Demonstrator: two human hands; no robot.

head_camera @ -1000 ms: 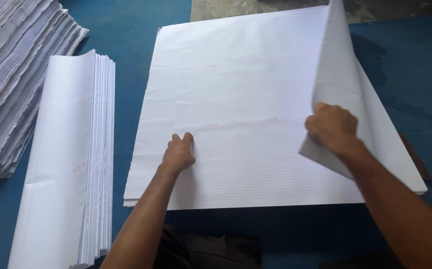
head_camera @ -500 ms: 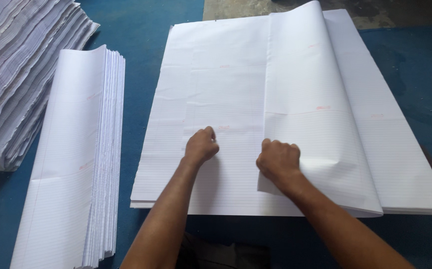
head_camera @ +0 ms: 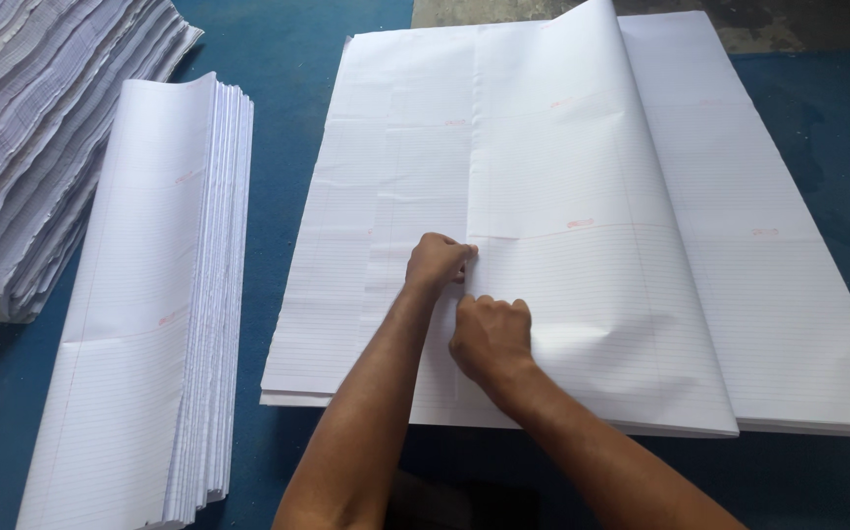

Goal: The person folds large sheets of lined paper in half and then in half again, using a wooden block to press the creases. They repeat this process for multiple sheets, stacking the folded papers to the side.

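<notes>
A large white ruled top sheet (head_camera: 572,196) lies folded over from the right, its free edge running down the middle of a flat stack of large ruled sheets (head_camera: 788,294). My left hand (head_camera: 437,263) is curled, and its fingertips pinch that free edge. Just below it, my right hand (head_camera: 490,334) grips the same edge with its fingers bent over the paper. The two hands almost touch. The sheet bulges up at the far end along the fold.
A pile of folded ruled sheets (head_camera: 150,294) lies to the left of the stack. A taller, rougher heap of paper (head_camera: 32,147) fills the far left corner. Everything rests on a blue surface (head_camera: 283,118); bare grey floor shows at the top.
My right hand has carried the sheet's right edge leftward across the stack to the middle. My left hand shifted right and met that edge.
</notes>
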